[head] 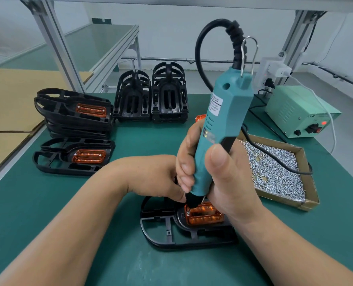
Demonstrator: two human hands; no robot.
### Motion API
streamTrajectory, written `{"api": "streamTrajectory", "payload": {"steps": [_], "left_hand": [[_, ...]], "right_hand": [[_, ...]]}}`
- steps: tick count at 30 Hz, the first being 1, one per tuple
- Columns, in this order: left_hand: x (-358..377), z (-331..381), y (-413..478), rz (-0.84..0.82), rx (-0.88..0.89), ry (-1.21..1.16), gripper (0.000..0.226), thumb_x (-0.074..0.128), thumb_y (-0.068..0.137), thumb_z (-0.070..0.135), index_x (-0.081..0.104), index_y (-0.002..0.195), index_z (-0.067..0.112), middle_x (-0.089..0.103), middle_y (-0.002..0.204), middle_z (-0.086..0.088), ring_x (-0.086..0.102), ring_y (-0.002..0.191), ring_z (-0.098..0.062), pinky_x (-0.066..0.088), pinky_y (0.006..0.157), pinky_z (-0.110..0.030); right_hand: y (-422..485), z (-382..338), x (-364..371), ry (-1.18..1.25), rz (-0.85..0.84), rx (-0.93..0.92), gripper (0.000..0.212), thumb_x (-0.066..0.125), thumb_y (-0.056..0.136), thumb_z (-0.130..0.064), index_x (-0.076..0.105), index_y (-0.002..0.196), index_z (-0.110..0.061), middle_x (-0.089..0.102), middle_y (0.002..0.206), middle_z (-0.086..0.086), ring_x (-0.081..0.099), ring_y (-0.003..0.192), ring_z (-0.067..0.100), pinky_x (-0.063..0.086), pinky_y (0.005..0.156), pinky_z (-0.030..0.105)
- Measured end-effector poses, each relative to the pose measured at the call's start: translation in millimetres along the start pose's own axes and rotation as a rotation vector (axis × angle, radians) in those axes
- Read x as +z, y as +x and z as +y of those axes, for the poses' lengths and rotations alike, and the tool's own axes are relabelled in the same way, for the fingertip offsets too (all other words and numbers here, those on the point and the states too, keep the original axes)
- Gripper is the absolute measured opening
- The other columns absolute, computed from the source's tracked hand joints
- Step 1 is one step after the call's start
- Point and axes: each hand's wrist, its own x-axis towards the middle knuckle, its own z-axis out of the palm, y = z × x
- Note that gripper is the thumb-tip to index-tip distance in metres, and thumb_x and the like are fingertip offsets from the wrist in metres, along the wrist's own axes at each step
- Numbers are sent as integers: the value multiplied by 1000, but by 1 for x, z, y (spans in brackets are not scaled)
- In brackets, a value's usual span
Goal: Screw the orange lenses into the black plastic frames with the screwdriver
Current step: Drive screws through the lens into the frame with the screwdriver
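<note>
Green-matted desk (140, 141) under an aluminium rack. At the back stand the empty black frames (150, 96). Off to the left is a pile of finished frames (74, 112) with the orange already in. The driver's power box (295, 108) sits at the far right, and the cardboard tray (311, 178) of loose screws (274, 172) is near the working hand.

The person has the teal electric screwdriver (225, 120) wrapped in the right hand (229, 178), thumb up the side, with its nose down on the work. The frame in hand (167, 234) lies flat on the desk right in front of them, and the orange lens (204, 215) is seated in its pocket. The left hand (157, 176) reaches in by the driver's nose. Its fingertips are hidden behind the tool, so there's no telling whether it pinches the bit, a screw or just the frame.

A small screw (188, 213) shows at the lens's near-left corner, just below the tip. It looks like that one is done or nearly done, with another corner being driven.

Tips for this step, as a guess:
- Get the driver plumb over the hole. It leans a bit, and a tilted bit chews plastic threads.
- Use light downward pressure and let the clutch stop it.
- Pin the frame so it can't spin.
- Check the lens sits flush before doing the last corners, because orange plastic cracks if it's pulled down crooked.
</note>
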Motion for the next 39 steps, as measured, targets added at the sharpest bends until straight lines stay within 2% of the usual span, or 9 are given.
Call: {"api": "streamTrajectory", "payload": {"steps": [5, 11, 18, 23, 26, 29, 34, 37, 39], "left_hand": [[0, -1, 0, 13, 0, 28, 45, 73, 91, 13, 58, 63, 45, 55, 67, 21, 52, 71, -5, 53, 77, -28], [0, -1, 0, 1, -4, 11, 37, 74, 91, 13, 58, 66, 35, 59, 69, 19, 53, 68, -4, 51, 72, -22], [-1, 1, 0, -37, -3, 11, 58, 70, 91, 6, 57, 52, 47, 50, 57, 22, 45, 65, -8, 48, 69, -28], [1, 0, 3, -26, -19, -7, 50, 74, 89, 16, 56, 51, 45, 46, 54, 19, 40, 58, -4, 42, 62, -23], [1, 2, 2, -42, -17, -27, 33, 69, 79, 29, 56, 52, 43, 49, 63, 13, 46, 68, -15, 52, 71, -36], [2, -2, 3, -23, -29, -37, 36, 76, 88, 17, 59, 61, 35, 57, 68, 10, 53, 70, -16, 59, 78, -45], [2, -9, 9, -16, -56, -22, 43, 77, 89, 17, 60, 59, 44, 52, 58, 16, 49, 60, -12, 48, 60, -29], [2, -11, 9, -29, -37, -37, 18, 79, 89, 20, 67, 79, 28, 60, 72, 2, 54, 67, -17, 57, 69, -46], [1, -13, 10, -44, -21, -33, 12, 81, 91, 24, 70, 90, 18, 64, 76, -4, 56, 68, -15, 58, 71, -45]], "right_hand": [[1, 2, 0, 6, -20, 9, 53, 74, 91, -63, 55, 109, -17, 54, 74, 5, 48, 54, 22, 44, 53, 33], [4, 5, 1, -15, -1, 12, 54, 72, 92, -64, 52, 103, -14, 53, 71, 4, 45, 51, 22, 43, 51, 32], [5, 7, 3, -1, -57, 70, 51, 75, 90, -62, 52, 96, -18, 50, 69, 4, 45, 50, 18, 42, 49, 29], [8, 4, -2, 81, -46, 95, 48, 80, 88, -58, 52, 96, -20, 48, 67, 5, 45, 50, 16, 41, 47, 27], [7, 5, -3, 62, -57, 95, 49, 81, 87, -59, 55, 100, -20, 49, 68, 6, 45, 51, 17, 42, 49, 27], [8, 5, -4, 73, -43, 85, 51, 81, 87, -57, 57, 106, -16, 51, 70, 6, 46, 53, 19, 43, 51, 30], [8, 3, -4, 43, 14, 68, 57, 80, 86, -61, 57, 109, -13, 52, 71, 6, 48, 54, 22, 45, 53, 32], [8, 1, -1, 63, 46, -21, 56, 80, 86, -60, 58, 109, -14, 51, 72, 7, 49, 54, 21, 45, 54, 32], [10, -3, -4, 98, 68, -64, 54, 80, 87, -59, 58, 108, -14, 51, 72, 6, 49, 54, 19, 45, 54, 30]]}}
